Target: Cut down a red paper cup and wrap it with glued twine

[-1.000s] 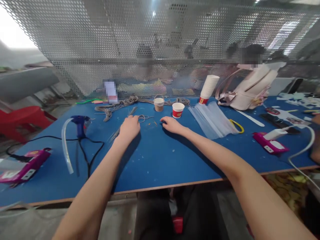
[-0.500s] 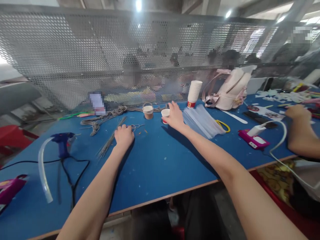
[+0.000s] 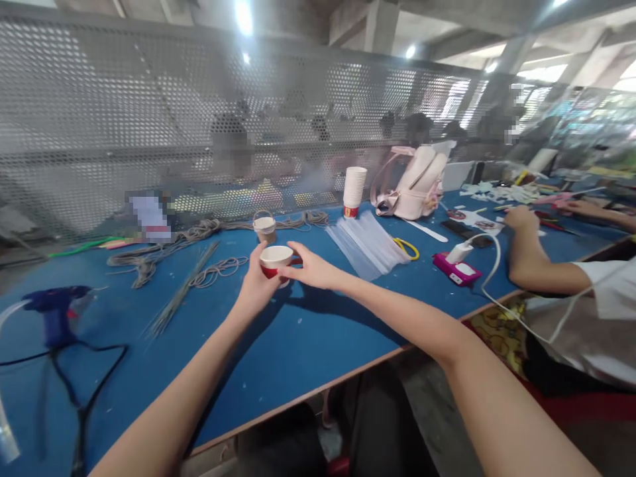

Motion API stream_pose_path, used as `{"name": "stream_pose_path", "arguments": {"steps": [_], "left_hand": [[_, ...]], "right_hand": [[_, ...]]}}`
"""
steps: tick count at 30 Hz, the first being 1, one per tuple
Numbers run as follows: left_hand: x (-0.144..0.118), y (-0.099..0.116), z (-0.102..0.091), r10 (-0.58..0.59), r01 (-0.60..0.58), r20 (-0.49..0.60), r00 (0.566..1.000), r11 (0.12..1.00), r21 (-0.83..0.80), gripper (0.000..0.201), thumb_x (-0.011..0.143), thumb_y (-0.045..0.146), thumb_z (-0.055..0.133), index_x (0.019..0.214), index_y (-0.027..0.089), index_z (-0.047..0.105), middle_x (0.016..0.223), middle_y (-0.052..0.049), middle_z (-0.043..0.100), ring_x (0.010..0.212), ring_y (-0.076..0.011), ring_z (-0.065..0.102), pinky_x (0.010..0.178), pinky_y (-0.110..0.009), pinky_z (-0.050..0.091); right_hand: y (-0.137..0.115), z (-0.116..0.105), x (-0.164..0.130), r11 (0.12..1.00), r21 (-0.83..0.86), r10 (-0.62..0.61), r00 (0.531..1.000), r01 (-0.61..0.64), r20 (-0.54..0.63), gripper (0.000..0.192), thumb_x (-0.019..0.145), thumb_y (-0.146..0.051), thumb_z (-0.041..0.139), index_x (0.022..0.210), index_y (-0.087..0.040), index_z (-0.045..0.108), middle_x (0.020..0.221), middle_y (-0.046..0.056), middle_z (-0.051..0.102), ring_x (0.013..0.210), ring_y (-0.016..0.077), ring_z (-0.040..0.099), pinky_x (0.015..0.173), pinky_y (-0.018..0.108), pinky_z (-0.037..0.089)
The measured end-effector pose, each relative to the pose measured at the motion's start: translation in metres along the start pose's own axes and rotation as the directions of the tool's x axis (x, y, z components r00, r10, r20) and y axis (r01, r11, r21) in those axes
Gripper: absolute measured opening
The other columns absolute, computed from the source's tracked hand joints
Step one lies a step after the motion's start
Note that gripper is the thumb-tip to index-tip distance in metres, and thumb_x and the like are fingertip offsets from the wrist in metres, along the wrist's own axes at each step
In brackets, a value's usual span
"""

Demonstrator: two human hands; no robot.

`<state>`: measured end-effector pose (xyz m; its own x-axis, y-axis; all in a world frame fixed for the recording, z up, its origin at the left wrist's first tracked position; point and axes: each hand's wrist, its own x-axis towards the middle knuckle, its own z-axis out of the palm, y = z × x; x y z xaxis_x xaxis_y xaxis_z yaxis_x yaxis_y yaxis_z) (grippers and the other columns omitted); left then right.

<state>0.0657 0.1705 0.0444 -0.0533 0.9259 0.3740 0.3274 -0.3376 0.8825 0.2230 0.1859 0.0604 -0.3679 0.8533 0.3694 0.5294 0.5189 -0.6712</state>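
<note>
A white paper cup (image 3: 276, 254) with a red band is upright between my two hands. My left hand (image 3: 256, 288) is closed around its left side. From the right, my right hand (image 3: 314, 266) grips it with the thumb in front and the fingers at the rear rim. Just behind stands a small cup with a thin looped handle (image 3: 265, 229), its lower part brownish. Left of my hands lie a coil of grey cord (image 3: 218, 270) and a bundle of thin straight strands (image 3: 181, 295).
A stack of paper cups (image 3: 354, 192), clear plastic strips (image 3: 370, 245), yellow-handled scissors (image 3: 410, 248) and a pink backpack (image 3: 417, 182) are to the right. A blue glue gun (image 3: 58, 315) with its cable lies left. A co-worker's arm (image 3: 527, 255) rests beyond a magenta power strip (image 3: 456, 270).
My right hand has brought the cup toward me and leftward on the table. My left hand has left the cord and taken hold of the cup too. The view has turned right.
</note>
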Motion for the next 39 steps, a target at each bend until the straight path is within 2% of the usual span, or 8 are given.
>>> {"name": "stream_pose_path", "arguments": {"steps": [5,7,10,19,26,29,33,39], "left_hand": [[-0.004,0.003,-0.015,-0.102,0.103,-0.078,0.992,0.995,0.012,0.082,0.063,0.033,0.073,0.136,0.022,0.036,0.135,-0.015,0.049,0.123,-0.0306,0.049,0.104,-0.047,0.037],[-0.005,0.006,-0.021,-0.145,0.147,-0.104,0.984,0.989,0.013,0.083,0.064,0.034,0.072,0.137,0.018,0.036,0.133,-0.018,0.05,0.122,-0.032,0.05,0.102,-0.048,0.039],[-0.007,0.011,-0.026,-0.211,0.214,-0.12,0.97,0.977,0.009,0.084,0.065,0.033,0.072,0.138,0.016,0.035,0.129,-0.018,0.053,0.118,-0.0305,0.054,0.101,-0.044,0.042],[-0.017,0.013,-0.015,-0.288,0.286,-0.031,0.957,0.956,-0.063,0.082,0.063,0.029,0.076,0.135,0.021,0.04,0.133,-0.015,0.053,0.118,-0.0287,0.054,0.101,-0.043,0.042],[-0.02,0.018,-0.013,-0.346,0.343,0.01,0.938,0.927,-0.152,0.082,0.066,0.022,0.075,0.138,0.02,0.036,0.123,-0.013,0.061,0.11,-0.0252,0.06,0.097,-0.04,0.045],[-0.019,0.016,-0.014,-0.387,0.385,0.033,0.921,0.896,-0.22,0.083,0.066,0.022,0.076,0.138,0.019,0.034,0.119,-0.015,0.063,0.102,-0.025,0.064,0.088,-0.039,0.052],[-0.02,0.018,-0.015,-0.42,0.42,0.066,0.905,0.859,-0.292,0.07,0.066,0.017,0.075,0.128,0.018,0.044,0.117,-0.014,0.064,0.1,-0.0233,0.065,0.085,-0.036,0.053],[-0.021,0.022,-0.015,-0.452,0.465,0.13,0.882,0.795,-0.39,0.057,0.065,0.013,0.075,0.117,0.021,0.052,0.111,-0.009,0.066,0.09,-0.0205,0.067,0.078,-0.034,0.055]], "right_hand": [[0.044,-0.086,-0.021,0.965,-0.202,0.133,0.974,-0.17,-0.184,0.039,0.089,-0.024,0.056,0.128,-0.022,0.053,0.138,0.006,0.052,0.127,0.0207,0.048,0.106,0.038,0.038],[0.068,-0.124,-0.035,0.892,-0.284,0.256,0.912,-0.351,-0.321,0.033,0.094,-0.019,0.047,0.126,-0.018,0.054,0.137,0.011,0.051,0.128,0.023,0.046,0.107,0.042,0.035],[0.099,-0.158,-0.056,0.728,-0.356,0.429,0.795,-0.586,-0.429,0.031,0.093,-0.029,0.056,0.121,-0.016,0.056,0.127,0.01,0.055,0.112,0.0244,0.056,0.094,0.047,0.046],[0.133,-0.154,-0.068,0.442,-0.514,0.689,0.645,-0.735,-0.33,0.031,0.092,-0.031,0.058,0.119,-0.016,0.056,0.119,0.009,0.058,0.102,0.0215,0.06,0.084,0.04,0.052],[0.135,-0.161,-0.065,0.338,-0.516,0.732,0.565,-0.787,-0.381,0.032,0.091,-0.032,0.059,0.118,-0.014,0.056,0.117,0.01,0.059,0.1,0.0215,0.061,0.083,0.04,0.052],[0.135,-0.164,-0.067,0.348,-0.488,0.713,0.564,-0.8,-0.416,0.027,0.09,-0.032,0.06,0.109,-0.013,0.06,0.106,0.008,0.063,0.093,0.02,0.063,0.078,0.036,0.053],[0.135,-0.165,-0.067,0.436,-0.447,0.63,0.62,-0.781,-0.468,0.033,0.083,-0.035,0.063,0.101,-0.007,0.063,0.091,0.014,0.068,0.085,0.025,0.066,0.071,0.031,0.05],[0.123,-0.16,-0.069,0.53,-0.422,0.378,0.651,-0.735,-0.659,0.065,0.073,-0.02,0.064,0.131,-0.001,0.039,0.12,0.029,0.054,0.117,0.0411,0.048,0.094,0.05,0.037]]}}
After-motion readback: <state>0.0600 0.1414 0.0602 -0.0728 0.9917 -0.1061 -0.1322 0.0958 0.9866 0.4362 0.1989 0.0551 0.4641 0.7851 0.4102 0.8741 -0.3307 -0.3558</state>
